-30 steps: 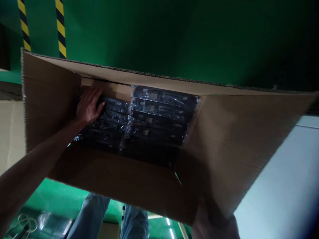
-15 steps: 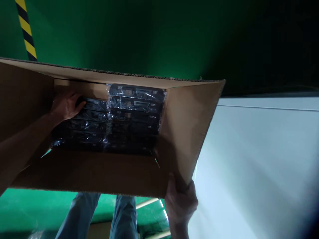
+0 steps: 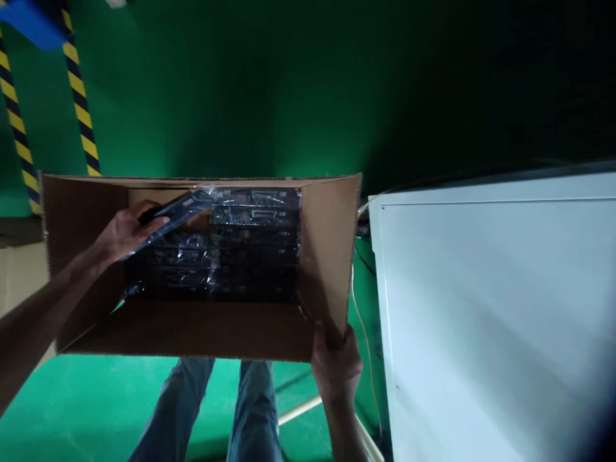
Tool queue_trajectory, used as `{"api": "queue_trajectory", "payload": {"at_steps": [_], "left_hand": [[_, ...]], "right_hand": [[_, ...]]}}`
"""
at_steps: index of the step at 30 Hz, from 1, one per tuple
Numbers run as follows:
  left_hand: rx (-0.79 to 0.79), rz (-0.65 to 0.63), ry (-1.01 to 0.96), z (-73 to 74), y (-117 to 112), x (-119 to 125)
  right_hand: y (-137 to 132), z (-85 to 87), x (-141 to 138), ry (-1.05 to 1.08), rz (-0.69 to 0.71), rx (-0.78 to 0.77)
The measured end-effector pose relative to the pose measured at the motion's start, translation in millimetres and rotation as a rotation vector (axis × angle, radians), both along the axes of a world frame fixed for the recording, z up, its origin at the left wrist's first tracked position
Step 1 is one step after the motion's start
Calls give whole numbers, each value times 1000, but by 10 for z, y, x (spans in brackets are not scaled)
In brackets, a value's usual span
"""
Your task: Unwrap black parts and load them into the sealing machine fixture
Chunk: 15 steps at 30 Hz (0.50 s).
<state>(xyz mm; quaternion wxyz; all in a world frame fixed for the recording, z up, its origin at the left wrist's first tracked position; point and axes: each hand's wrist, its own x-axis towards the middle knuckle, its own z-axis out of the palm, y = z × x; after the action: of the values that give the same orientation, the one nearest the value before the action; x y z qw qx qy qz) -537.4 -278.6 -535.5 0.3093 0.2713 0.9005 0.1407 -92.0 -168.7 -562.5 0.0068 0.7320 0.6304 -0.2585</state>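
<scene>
Green floor (image 3: 96, 410) fills the background, with yellow-black hazard stripes (image 3: 79, 102) far off and a pale cabinet (image 3: 491, 308) at the right; nearest, the right hand (image 3: 337, 369) clamps the near right corner of the open cardboard box (image 3: 192, 330), steadying it above the person's legs; farther in, the left hand (image 3: 128, 231) grips one plastic-wrapped black unit (image 3: 176, 215), tilted up out of the left stack; the other wrapped units (image 3: 255, 244) lie packed in rows. Lifting it well probably means drawing it straight up, clear of the neighbouring wrap, with the box held level.
</scene>
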Motion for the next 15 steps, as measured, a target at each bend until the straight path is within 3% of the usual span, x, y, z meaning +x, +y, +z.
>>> {"api": "queue_trajectory", "payload": {"at_steps": [3, 5, 7, 11, 15], "left_hand": [[56, 70, -196, 525, 32, 327], [114, 151, -358, 850, 36, 594], [175, 219, -532, 1153, 29, 893], [213, 281, -769, 1779, -26, 1530], [246, 180, -706, 2512, -128, 2081]], "right_hand": [[44, 221, -54, 113, 134, 139], [54, 517, -182, 206, 200, 292], [33, 929, -380, 380, 206, 310], [-42, 1894, -808, 913, 107, -12], [-40, 2770, -896, 1118, -44, -65]]}}
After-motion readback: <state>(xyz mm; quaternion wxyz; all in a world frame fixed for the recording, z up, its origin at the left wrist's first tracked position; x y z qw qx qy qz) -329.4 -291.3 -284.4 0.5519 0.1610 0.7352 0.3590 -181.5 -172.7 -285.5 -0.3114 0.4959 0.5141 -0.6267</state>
